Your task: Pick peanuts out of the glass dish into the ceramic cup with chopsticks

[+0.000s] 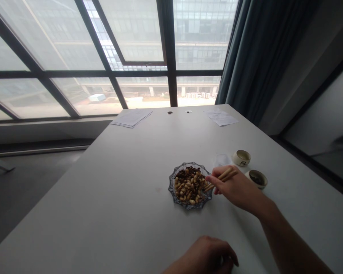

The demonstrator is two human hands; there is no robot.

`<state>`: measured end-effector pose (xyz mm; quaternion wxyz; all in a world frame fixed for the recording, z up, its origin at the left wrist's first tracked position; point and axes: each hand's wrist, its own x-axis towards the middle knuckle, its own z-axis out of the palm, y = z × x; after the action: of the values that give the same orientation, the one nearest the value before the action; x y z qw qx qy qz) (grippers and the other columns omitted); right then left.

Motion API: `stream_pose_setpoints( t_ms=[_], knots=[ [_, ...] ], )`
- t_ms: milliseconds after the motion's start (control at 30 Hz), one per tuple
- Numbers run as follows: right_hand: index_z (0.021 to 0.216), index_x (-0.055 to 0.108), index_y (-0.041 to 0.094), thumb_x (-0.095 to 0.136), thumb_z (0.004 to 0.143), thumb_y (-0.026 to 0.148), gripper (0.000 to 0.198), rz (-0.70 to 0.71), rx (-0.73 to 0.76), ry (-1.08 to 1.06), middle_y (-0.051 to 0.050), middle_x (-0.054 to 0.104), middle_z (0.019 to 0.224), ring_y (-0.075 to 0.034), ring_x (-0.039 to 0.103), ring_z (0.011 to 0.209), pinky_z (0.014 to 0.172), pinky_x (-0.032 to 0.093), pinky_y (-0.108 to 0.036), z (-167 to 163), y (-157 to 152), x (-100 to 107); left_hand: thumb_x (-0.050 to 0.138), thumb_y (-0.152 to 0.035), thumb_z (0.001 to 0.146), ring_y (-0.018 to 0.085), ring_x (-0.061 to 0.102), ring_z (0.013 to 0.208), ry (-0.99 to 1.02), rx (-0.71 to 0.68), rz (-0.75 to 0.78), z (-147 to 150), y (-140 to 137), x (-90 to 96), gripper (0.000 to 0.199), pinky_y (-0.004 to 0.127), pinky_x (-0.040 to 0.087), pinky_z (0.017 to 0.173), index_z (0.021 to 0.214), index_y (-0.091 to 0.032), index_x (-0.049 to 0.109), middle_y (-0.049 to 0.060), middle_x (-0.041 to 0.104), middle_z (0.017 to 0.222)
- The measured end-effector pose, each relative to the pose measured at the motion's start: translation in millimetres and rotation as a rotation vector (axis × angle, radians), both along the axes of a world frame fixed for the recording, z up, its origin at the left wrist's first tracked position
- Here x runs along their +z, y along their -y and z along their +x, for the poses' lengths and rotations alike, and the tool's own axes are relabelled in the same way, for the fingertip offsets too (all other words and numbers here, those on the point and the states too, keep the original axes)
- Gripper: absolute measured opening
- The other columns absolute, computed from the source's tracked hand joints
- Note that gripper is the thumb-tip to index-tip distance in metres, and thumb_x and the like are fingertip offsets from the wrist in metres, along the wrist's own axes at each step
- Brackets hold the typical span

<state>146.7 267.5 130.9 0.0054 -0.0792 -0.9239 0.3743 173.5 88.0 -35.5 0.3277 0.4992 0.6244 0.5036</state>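
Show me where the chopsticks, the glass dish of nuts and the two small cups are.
chopsticks [228, 174], head view, on the upper shafts above the fingers.
glass dish [171, 189], head view, on its left rim.
near cup [257, 179], head view, on its dark inside.
far cup [241, 157], head view, on its rim.

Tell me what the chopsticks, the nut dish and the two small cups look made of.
Chopsticks: pale matte wood or bamboo.
Nut dish: clear glass probably; see-through scalloped rim.
Two small cups: glazed cream ceramic, seemingly.
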Motion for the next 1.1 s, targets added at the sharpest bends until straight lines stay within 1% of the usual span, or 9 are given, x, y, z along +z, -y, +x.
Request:
stream_pose_setpoints(
  t_ms=[300, 400, 467, 567, 700, 767, 833, 1000, 1100],
  knots=[
    [0.065, 0.053, 0.021, 0.053, 0.097, 0.04, 0.038, -0.06, 0.018, -0.022, 0.0, 0.065, 0.06, -0.016, 0.068, 0.058, 0.055, 0.045, -0.024, -4, 1, -7, 0.058, 0.003, 0.07, 0.011, 0.062, 0.065, 0.008, 0.001, -0.004, 0, 0, -1.8, 0.044, 0.017, 0.049, 0.067, 0.103, -0.018, 0.078, 0.002, 0.075, 0.081],
    [0.063, 0.051, 0.021, 0.054, 0.097, 0.041, 0.04, -0.046, -0.004, -0.065, 0.001, 0.065, 0.059, -0.017, 0.07, 0.058, 0.052, 0.046, -0.022, 3, 1, 0, 0.057, 0.003, 0.071, 0.012, 0.063, 0.066, 0.005, -0.005, 0.0, 0, 1, -1.1, 0.043, 0.017, 0.049, 0.067, 0.103, -0.018, 0.078, 0.003, 0.075, 0.082],
    [0.064, 0.055, 0.021, 0.055, 0.097, 0.043, 0.04, -0.043, -0.028, -0.107, 0.0, 0.068, 0.061, -0.017, 0.072, 0.059, 0.051, 0.048, -0.022, 15, -3, 13, 0.057, 0.003, 0.071, 0.012, 0.062, 0.065, 0.002, 0.001, 0.009, 1, 1, -0.5, 0.043, 0.017, 0.049, 0.066, 0.102, -0.018, 0.077, 0.003, 0.075, 0.081],
    [0.069, 0.064, 0.021, 0.058, 0.095, 0.047, 0.037, -0.009, -0.152, -0.213, -0.001, 0.072, 0.064, -0.018, 0.074, 0.062, 0.053, 0.052, -0.022, 40, -21, 37, 0.055, 0.004, 0.071, 0.012, 0.064, 0.067, -0.014, 0.021, 0.012, 2, 0, 3.2, 0.044, 0.017, 0.049, 0.068, 0.102, -0.017, 0.077, 0.003, 0.075, 0.082],
    [0.072, 0.07, 0.022, 0.065, 0.089, 0.05, 0.033, 0.14, -0.527, -0.368, -0.004, 0.075, 0.065, -0.022, 0.075, 0.062, 0.052, 0.054, -0.025, 66, -63, 56, 0.054, 0.005, 0.07, 0.013, 0.065, 0.068, -0.045, 0.029, -0.001, 2, -2, 14.0, 0.043, 0.018, 0.049, 0.069, 0.1, -0.016, 0.077, 0.004, 0.075, 0.081],
    [0.07, 0.069, 0.022, 0.067, 0.089, 0.045, 0.03, 0.156, -0.657, -0.353, -0.005, 0.074, 0.063, -0.022, 0.075, 0.062, 0.05, 0.054, -0.026, 69, -86, 54, 0.053, 0.005, 0.071, 0.012, 0.062, 0.064, -0.052, 0.031, -0.023, 1, -2, 19.2, 0.043, 0.017, 0.048, 0.066, 0.099, -0.016, 0.077, 0.002, 0.073, 0.077],
    [0.069, 0.067, 0.022, 0.067, 0.088, 0.04, 0.026, 0.126, -0.716, -0.265, -0.005, 0.073, 0.062, -0.023, 0.074, 0.061, 0.048, 0.053, -0.027, 65, -106, 46, 0.052, 0.005, 0.071, 0.011, 0.059, 0.062, -0.058, 0.033, -0.056, 1, -2, 22.1, 0.042, 0.016, 0.046, 0.063, 0.098, -0.016, 0.077, 0.001, 0.072, 0.074],
    [0.077, 0.068, 0.022, 0.066, 0.086, 0.038, 0.019, 0.026, -0.69, -0.145, -0.007, 0.075, 0.069, -0.023, 0.074, 0.061, 0.048, 0.053, -0.028, 45, -133, 22, 0.052, 0.003, 0.071, 0.011, 0.058, 0.064, -0.079, 0.035, -0.114, -1, -2, 20.3, 0.041, 0.018, 0.046, 0.068, 0.096, -0.018, 0.077, 0.0, 0.071, 0.075],
    [0.076, 0.068, 0.021, 0.067, 0.084, 0.04, 0.02, 0.047, -0.657, -0.129, -0.007, 0.073, 0.064, -0.024, 0.072, 0.057, 0.048, 0.052, -0.03, 36, -137, 13, 0.052, 0.002, 0.071, 0.011, 0.056, 0.063, -0.077, 0.03, -0.137, -1, -2, 19.4, 0.041, 0.018, 0.046, 0.067, 0.097, -0.019, 0.076, -0.001, 0.07, 0.075]
  ],
)
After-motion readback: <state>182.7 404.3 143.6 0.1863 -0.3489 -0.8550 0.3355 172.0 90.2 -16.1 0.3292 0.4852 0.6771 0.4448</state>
